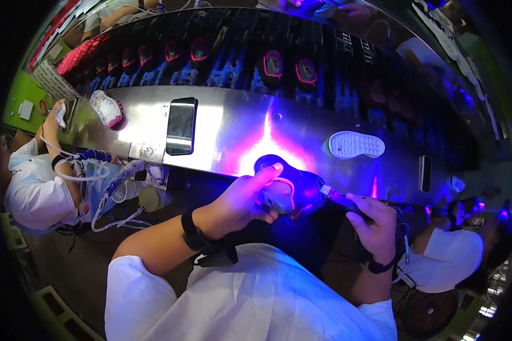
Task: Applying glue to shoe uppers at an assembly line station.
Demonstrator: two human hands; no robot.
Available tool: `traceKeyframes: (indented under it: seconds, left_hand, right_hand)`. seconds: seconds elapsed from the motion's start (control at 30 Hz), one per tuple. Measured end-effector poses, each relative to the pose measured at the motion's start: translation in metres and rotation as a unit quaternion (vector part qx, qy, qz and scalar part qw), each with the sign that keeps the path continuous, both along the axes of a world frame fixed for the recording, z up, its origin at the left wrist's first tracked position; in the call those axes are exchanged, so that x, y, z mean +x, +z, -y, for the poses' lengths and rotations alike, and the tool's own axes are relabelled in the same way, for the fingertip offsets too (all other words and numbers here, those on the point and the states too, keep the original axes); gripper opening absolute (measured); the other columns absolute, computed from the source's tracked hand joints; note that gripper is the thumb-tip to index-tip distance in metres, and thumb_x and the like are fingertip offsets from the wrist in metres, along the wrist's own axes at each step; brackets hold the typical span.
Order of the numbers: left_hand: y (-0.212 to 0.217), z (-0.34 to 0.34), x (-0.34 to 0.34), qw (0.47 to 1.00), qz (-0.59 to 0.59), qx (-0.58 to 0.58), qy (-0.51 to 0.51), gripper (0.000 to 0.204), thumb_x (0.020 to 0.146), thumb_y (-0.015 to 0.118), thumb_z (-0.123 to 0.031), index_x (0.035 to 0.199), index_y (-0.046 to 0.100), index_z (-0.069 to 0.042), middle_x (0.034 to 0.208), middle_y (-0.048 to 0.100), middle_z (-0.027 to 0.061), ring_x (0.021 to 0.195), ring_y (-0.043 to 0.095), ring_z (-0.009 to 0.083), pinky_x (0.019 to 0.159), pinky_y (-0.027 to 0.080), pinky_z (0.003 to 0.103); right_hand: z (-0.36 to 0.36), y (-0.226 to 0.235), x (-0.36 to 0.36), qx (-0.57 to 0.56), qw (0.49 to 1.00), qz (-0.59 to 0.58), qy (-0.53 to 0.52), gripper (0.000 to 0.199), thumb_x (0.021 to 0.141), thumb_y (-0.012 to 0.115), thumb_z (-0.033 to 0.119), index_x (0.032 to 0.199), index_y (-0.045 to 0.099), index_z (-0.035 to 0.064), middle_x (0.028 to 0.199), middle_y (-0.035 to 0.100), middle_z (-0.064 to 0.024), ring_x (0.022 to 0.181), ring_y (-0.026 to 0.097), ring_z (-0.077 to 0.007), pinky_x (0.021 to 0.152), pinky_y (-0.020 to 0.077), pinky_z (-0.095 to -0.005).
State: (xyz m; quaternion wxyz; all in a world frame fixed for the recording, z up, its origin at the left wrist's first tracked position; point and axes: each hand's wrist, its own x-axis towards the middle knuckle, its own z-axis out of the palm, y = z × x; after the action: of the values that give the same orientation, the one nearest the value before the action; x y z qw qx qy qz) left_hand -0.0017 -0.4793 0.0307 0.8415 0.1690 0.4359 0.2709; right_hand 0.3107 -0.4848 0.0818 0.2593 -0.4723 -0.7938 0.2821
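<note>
My left hand (pixel 246 196) is closed around a dark shoe upper on its form (pixel 290 187), thumb on top, at the near edge of the metal table. A glowing pink line runs round its grey toe part. In my right hand (pixel 375 224) is a slim pen-like tool (pixel 337 196), its tip at or close to the right side of the upper; I cannot tell whether they touch. A thin tube hangs beside my right wrist. Beyond the tool, a white shoe sole (pixel 356 145) lies on the table.
Violet light glares on the metal table (pixel 222 113). A phone (pixel 181 126) lies left, another phone (pixel 425 173) right. A white-and-pink shoe piece (pixel 106 108) sits at far left. Behind runs a rack with several dark shoes (pixel 273 64). People (pixel 42 196) work on both sides.
</note>
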Motion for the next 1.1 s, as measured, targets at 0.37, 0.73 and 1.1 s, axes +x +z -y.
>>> traceKeyframes:
  seconds: [0.37, 0.73, 1.1]
  left_hand:
    - [-0.004, -0.014, 0.015, 0.942, 0.256, -0.21, 0.063, 0.056, 0.101, 0.06, -0.053, 0.13, 0.058, -0.006, 0.1, 0.071, 0.0159, 0.079, 0.073, 0.0232, 0.063, 0.065, 0.027]
    - [0.003, 0.029, 0.006, 0.827, 0.483, -0.282, 0.061, 0.067, 0.106, 0.047, -0.054, 0.148, 0.045, -0.002, 0.128, 0.059, 0.0371, 0.095, 0.075, 0.0335, 0.054, 0.062, 0.026]
    - [0.009, 0.058, -0.035, 0.884, 0.436, -0.159, 0.051, 0.064, 0.102, 0.053, -0.057, 0.14, 0.053, -0.005, 0.106, 0.07, 0.0189, 0.071, 0.069, 0.0196, 0.051, 0.054, 0.024]
  right_hand:
    - [-0.043, 0.004, 0.012, 0.044, 0.998, -0.004, 0.038, 0.044, 0.081, 0.08, 0.006, 0.125, 0.074, 0.0114, 0.075, 0.062, -0.0062, 0.055, 0.051, -0.0173, 0.053, 0.0411, -0.0309]
    - [-0.016, 0.018, -0.012, 0.055, 0.996, -0.026, 0.059, 0.042, 0.079, 0.082, 0.009, 0.12, 0.075, 0.0039, 0.076, 0.062, -0.0072, 0.061, 0.056, -0.018, 0.057, 0.0425, -0.0311]
    - [0.042, -0.039, -0.05, 0.002, 0.991, -0.136, -0.004, 0.038, 0.087, 0.076, 0.012, 0.124, 0.072, 0.0016, 0.082, 0.069, -0.0104, 0.068, 0.064, -0.0216, 0.065, 0.0509, -0.0338]
